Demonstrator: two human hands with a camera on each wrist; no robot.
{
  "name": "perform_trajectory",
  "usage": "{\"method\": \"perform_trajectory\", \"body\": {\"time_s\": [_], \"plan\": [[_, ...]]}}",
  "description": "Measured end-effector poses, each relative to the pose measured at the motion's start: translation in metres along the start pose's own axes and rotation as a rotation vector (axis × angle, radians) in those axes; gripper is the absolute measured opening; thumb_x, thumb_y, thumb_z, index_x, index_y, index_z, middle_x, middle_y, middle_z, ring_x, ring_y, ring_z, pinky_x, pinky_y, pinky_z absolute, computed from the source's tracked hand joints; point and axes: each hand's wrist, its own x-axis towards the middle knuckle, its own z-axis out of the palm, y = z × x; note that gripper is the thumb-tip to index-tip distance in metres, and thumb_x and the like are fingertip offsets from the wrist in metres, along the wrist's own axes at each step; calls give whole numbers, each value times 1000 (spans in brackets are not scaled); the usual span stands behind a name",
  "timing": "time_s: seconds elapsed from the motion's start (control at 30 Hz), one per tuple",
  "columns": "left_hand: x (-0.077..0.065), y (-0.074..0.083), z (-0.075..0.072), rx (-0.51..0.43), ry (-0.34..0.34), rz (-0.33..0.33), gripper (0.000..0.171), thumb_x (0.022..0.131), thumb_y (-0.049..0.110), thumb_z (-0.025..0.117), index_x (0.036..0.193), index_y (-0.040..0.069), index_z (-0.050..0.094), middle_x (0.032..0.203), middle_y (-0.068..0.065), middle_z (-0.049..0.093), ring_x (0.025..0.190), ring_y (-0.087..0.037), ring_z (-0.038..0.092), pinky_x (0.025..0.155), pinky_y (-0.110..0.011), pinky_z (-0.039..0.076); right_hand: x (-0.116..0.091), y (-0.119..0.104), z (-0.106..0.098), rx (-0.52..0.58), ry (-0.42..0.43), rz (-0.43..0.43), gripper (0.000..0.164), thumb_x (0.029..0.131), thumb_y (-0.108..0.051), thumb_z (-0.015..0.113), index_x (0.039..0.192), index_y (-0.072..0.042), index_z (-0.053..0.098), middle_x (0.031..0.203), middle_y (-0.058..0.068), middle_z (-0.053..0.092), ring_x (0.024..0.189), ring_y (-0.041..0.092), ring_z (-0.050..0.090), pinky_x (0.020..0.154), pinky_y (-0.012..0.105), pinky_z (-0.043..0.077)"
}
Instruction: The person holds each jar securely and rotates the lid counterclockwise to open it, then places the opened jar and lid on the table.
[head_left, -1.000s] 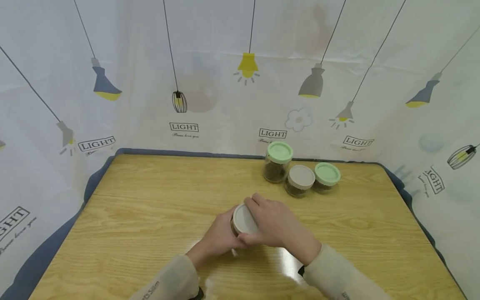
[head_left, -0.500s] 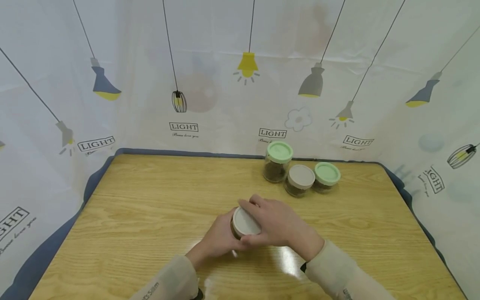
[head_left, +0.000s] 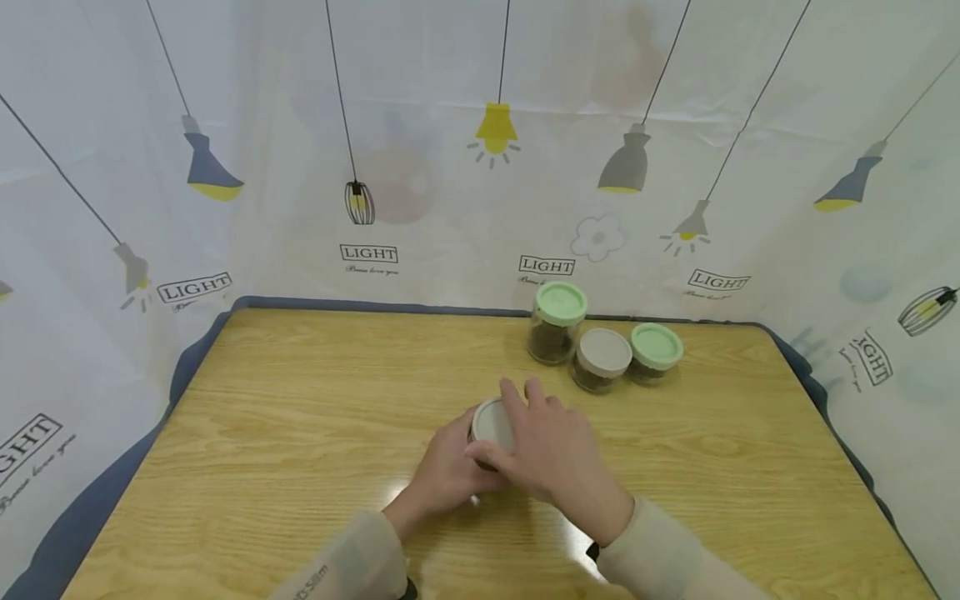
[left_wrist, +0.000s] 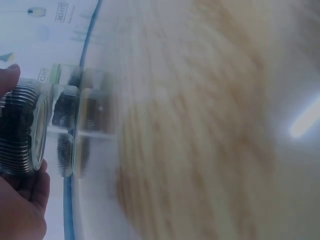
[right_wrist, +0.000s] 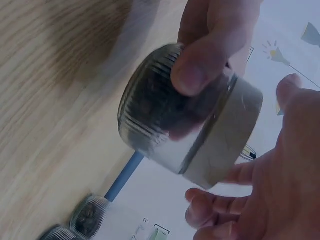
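Observation:
A ribbed glass jar [right_wrist: 150, 105] with dark contents wears a pale grey-beige lid [head_left: 493, 427]. My left hand [head_left: 448, 465] grips the jar's body, its thumb across the glass in the right wrist view. The jar [left_wrist: 20, 130] appears above the tabletop at the left edge of the left wrist view. Around the lid my right hand [head_left: 551, 446] is spread, fingers loosely bent. In the right wrist view a gap shows between the right thumb and the lid; whether any fingertip touches its far side is hard to tell.
At the back right of the wooden table [head_left: 315, 375] stand a tall jar with a green lid [head_left: 556, 329], a short jar with a beige lid [head_left: 602, 360] and a short green-lidded jar [head_left: 655, 353]. A lamp-printed cloth [head_left: 427, 183] hangs behind.
My right hand has loosened from the lid's rim, its fingers lifting and spreading. The left hand and jar have shifted slightly right and away from me. The other jars stay put.

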Motion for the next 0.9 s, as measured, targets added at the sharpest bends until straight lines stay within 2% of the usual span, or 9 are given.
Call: {"method": "perform_trajectory", "body": {"time_s": [0.1,0.23,0.43,0.63,0.77,0.9], "plan": [[0,0,1,-6,21,27,81,70,44,83,138,23,44,126,3,58,106,-13,58,86,-37,53,0,-4,3,-4,-5,34,95,74,-86,42,132,-11,49,109,16,54,72,32,60,49,43,48],[2,-2,3,-1,35,56,80,71,43,82,138,23,45,126,3,58,107,-14,58,87,-37,53,0,-7,8,-5,30,26,89,75,-82,49,124,-9,53,99,15,56,67,30,59,45,40,46],[1,0,3,5,28,-1,82,67,44,84,137,25,45,125,4,58,105,-13,58,86,-36,53,2,-5,11,8,91,-49,75,75,-74,58,112,-8,56,87,11,54,60,26,55,43,38,46],[0,-1,0,4,8,-1,81,69,40,84,137,22,44,123,2,59,106,-13,58,88,-37,52,4,3,11,31,94,-194,71,75,-70,61,114,-12,54,88,8,52,62,20,54,47,34,47],[-1,-4,-2,-15,-17,33,78,69,35,84,135,20,45,121,1,60,106,-13,58,91,-37,51,5,11,8,78,88,-309,67,74,-66,64,117,-15,54,94,6,52,67,17,54,53,33,49],[-3,-5,-4,-62,-58,74,75,70,34,83,134,23,45,120,2,59,105,-14,58,89,-37,51,6,16,6,138,63,-382,64,74,-64,64,120,-20,54,97,3,51,70,15,51,56,31,47]]}}
